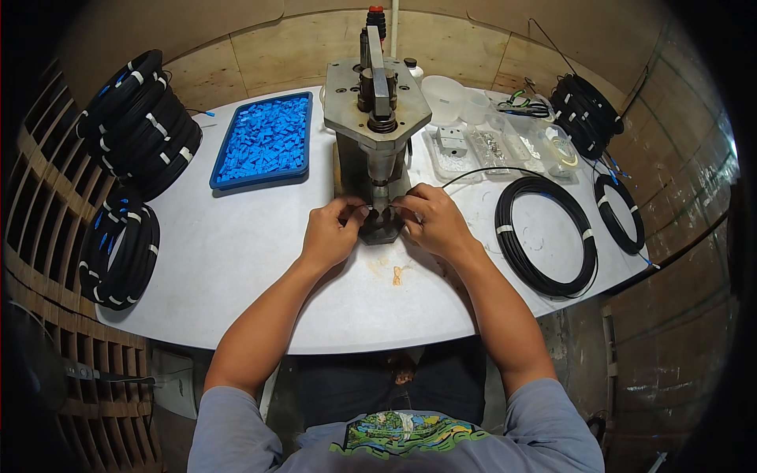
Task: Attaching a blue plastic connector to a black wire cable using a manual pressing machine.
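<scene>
At the foot of a metal bench press (344,118) in the middle of the table, both my hands meet from either side of its ram. My left hand (332,234) is closed in a pinch to the left of the ram; what it grips, if anything, is too small to make out. On the other side my right hand (438,224) pinches a thin black cable (479,169). That cable arcs back to a large black cable coil (505,256) lying on the right, bound with white ties. The cable's end is hidden at the press.
A blue tray (259,183) of small blue plastic parts sits left of the press. Stacked black coils (146,126) stand at far left, more coils (587,114) at far right. Clear plastic containers (505,150) hold small parts behind the large coil. The white table (236,276) has a curved front edge.
</scene>
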### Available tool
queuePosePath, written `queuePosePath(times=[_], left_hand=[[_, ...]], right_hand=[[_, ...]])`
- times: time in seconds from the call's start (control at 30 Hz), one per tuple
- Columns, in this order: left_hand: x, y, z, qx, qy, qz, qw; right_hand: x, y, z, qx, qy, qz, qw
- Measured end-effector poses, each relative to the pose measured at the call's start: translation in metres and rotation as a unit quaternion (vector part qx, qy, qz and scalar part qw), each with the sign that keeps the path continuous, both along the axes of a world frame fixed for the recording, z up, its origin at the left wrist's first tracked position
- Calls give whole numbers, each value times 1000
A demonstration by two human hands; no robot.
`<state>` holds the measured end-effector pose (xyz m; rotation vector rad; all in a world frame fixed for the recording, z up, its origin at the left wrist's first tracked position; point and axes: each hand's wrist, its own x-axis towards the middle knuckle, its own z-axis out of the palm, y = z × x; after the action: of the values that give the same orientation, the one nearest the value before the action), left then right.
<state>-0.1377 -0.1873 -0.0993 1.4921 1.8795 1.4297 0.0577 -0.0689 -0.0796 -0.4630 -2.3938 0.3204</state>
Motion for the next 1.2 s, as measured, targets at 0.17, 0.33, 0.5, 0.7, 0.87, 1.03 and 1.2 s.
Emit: queuePosePath(times=[0.17,0.33,0.5,0.7,0.87,1.03,1.2], left_hand=[[1,0,1,5,-1,2,1000],[0,0,-1,3,2,4,1000],[1,0,1,-2,-5,-3,1000],[0,0,-1,3,-3,-2,1000],[1,1,1,-9,-6,-4,1000],[1,0,0,2,-21,0,1000],[1,3,1,10,-36,4,999]], right_hand=[[1,0,0,0,-4,-2,1000],[1,1,0,0,-9,-3,1000],[1,0,0,14,-5,-6,1000],[0,2,-3,10,-6,-4,1000],[0,2,-2,6,-3,-4,1000],[-1,0,-1,13,4,-9,1000],[-4,1,-1,21,38,2,999]])
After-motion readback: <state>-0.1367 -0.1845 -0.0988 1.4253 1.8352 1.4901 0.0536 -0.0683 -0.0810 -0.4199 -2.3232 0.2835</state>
